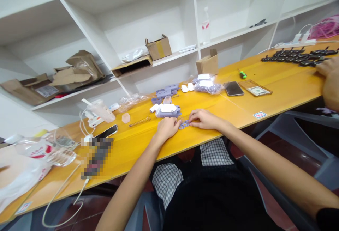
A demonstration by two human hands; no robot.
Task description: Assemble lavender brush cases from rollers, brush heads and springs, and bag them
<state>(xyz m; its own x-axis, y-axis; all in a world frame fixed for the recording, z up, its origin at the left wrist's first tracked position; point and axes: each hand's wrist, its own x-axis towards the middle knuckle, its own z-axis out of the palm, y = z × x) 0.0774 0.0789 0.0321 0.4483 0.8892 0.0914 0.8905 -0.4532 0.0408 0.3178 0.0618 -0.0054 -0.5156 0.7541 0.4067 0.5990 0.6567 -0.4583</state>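
Observation:
Several thin purple rings point(183, 125) lie on the table between my two hands. With its thumb and fingertips closed together, my right hand point(203, 119) grips the rings at their right edge. My left hand point(166, 128) rests at their left side, fingers curled in a pinch; what is in it is too small to tell. Just behind the left hand lies a purple plastic housing point(177, 111) with a white piece point(168, 108) on top. A copper-coloured coil spring point(140, 121) and a pinkish hexagonal piece point(126, 118) lie to the left.
More purple housings point(167, 91) and bagged parts point(209, 85) stand behind. On the right are a phone point(234, 89), a tray point(255, 87), a green screwdriver point(242, 74) and another person's hand point(329, 70). Cables, a phone point(107, 131) and a bottle point(39, 150) occupy the left.

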